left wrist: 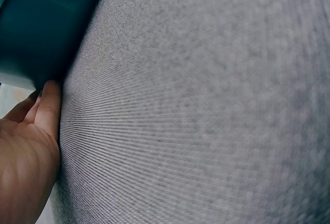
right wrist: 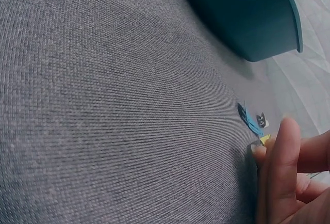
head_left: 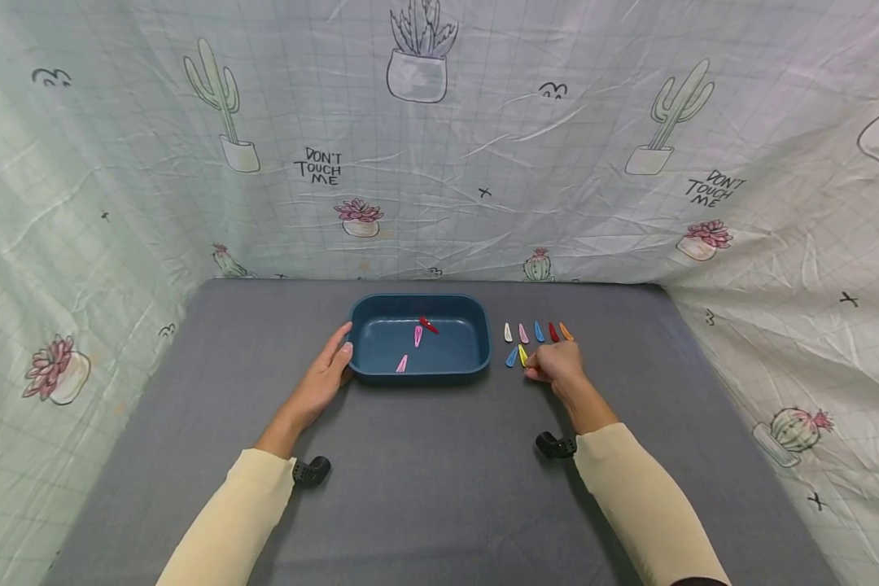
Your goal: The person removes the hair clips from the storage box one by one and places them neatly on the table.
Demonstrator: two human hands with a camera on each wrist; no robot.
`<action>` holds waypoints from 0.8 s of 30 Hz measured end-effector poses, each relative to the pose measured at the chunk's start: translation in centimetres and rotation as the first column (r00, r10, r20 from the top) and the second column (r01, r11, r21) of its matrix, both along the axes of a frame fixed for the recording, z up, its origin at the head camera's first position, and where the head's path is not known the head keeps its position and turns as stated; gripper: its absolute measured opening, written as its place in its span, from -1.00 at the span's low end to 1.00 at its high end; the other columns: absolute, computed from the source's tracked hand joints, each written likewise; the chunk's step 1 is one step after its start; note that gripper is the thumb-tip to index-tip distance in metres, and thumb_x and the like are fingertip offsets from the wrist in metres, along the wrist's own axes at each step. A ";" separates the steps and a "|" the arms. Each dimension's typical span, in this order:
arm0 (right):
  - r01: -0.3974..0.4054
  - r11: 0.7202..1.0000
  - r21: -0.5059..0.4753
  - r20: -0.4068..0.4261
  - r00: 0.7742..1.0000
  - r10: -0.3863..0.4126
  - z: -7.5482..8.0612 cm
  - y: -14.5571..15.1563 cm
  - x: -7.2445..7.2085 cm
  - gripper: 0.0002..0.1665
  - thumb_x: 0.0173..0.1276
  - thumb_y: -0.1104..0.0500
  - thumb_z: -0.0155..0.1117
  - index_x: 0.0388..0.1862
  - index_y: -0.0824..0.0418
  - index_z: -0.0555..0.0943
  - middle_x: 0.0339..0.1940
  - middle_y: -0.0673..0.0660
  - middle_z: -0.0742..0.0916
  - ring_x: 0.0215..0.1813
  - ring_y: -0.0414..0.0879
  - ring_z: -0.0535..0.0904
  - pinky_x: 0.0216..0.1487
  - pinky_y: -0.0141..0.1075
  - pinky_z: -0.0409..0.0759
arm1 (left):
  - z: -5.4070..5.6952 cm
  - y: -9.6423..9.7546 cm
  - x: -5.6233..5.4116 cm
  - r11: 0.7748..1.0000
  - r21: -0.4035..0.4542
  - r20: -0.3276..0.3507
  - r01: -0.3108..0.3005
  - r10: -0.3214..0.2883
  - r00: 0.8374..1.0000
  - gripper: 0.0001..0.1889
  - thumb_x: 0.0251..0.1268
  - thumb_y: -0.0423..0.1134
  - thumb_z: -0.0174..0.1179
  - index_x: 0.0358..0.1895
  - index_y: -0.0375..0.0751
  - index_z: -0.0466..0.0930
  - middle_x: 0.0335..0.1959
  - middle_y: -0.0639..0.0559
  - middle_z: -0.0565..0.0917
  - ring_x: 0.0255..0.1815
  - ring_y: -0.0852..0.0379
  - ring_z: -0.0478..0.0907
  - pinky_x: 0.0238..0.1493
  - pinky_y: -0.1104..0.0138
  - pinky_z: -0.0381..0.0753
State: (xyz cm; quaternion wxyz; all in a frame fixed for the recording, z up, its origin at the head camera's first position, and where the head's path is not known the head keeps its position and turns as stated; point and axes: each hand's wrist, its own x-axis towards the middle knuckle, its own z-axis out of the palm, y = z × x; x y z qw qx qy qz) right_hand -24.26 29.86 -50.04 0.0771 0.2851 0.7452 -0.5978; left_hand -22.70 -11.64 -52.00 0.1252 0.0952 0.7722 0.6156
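In the head view, my left hand (head_left: 324, 376) is at the left end of a dark blue tray (head_left: 419, 378), thumb and fingers against its wall. The left wrist view shows those fingertips right at the tray's lower edge. Inside the tray lie a red hair clip (head_left: 428, 325) and two pink ones, the upper pink hair clip (head_left: 418, 336) near the red. To the right of the tray, my right hand (head_left: 559, 363) is low over the table with fingers curled, pinching the lower end of a yellow hair clip (head_left: 523, 355). A blue hair clip (head_left: 511, 356) lies just left of it.
Behind the right hand runs a row of hair clips: white (head_left: 508, 332), pink (head_left: 523, 334), blue (head_left: 539, 331), red (head_left: 553, 332) and orange (head_left: 566, 331). A grey cloth covers the table (head_left: 425, 480). Printed curtains (head_left: 439, 163) hang at the back and sides.
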 end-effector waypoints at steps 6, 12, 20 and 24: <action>0.009 1.000 0.008 0.001 1.000 -0.009 0.0 0.0 -0.2 -0.89 0.23 0.51 0.31 -0.34 0.36 0.62 -0.68 0.01 0.64 -0.73 -0.32 0.58 -0.60 -0.47 0.63 | -0.1 0.0 0.0 1.000 0.001 0.004 0.001 -0.001 1.000 -0.38 0.77 0.10 -0.28 0.73 0.24 -0.18 0.78 -0.06 -0.22 0.77 -0.18 -0.13 0.64 -0.21 0.12; 0.013 1.000 0.021 0.012 1.000 -0.013 0.1 -0.1 -0.2 -0.84 0.20 0.49 0.36 -0.28 0.37 0.58 -0.63 0.02 0.64 -0.73 -0.29 0.60 -0.59 -0.45 0.65 | -0.2 -0.1 -0.1 1.000 0.008 0.003 -0.001 0.001 1.000 -0.37 0.76 0.12 -0.28 0.73 0.19 -0.17 0.77 -0.08 -0.22 0.77 -0.19 -0.13 0.64 -0.23 0.11; -0.007 0.999 0.036 0.017 1.000 0.007 0.1 -0.3 -0.3 -0.89 0.22 0.47 0.35 -0.39 0.32 0.61 -0.67 0.01 0.66 -0.73 -0.30 0.60 -0.59 -0.46 0.64 | -0.2 0.0 -0.3 1.000 0.013 0.002 0.006 -0.006 1.000 -0.36 0.77 0.10 -0.29 0.74 0.16 -0.18 0.77 -0.08 -0.23 0.77 -0.18 -0.15 0.64 -0.23 0.11; 0.012 0.999 0.039 0.012 1.000 -0.012 0.1 -0.3 -0.4 -0.87 0.17 0.49 0.36 -0.37 0.34 0.59 -0.63 0.04 0.65 -0.73 -0.29 0.60 -0.59 -0.44 0.65 | -0.2 0.0 -0.2 1.000 0.012 0.009 0.004 -0.004 1.000 -0.37 0.77 0.10 -0.29 0.74 0.17 -0.19 0.77 -0.06 -0.24 0.77 -0.17 -0.16 0.65 -0.23 0.10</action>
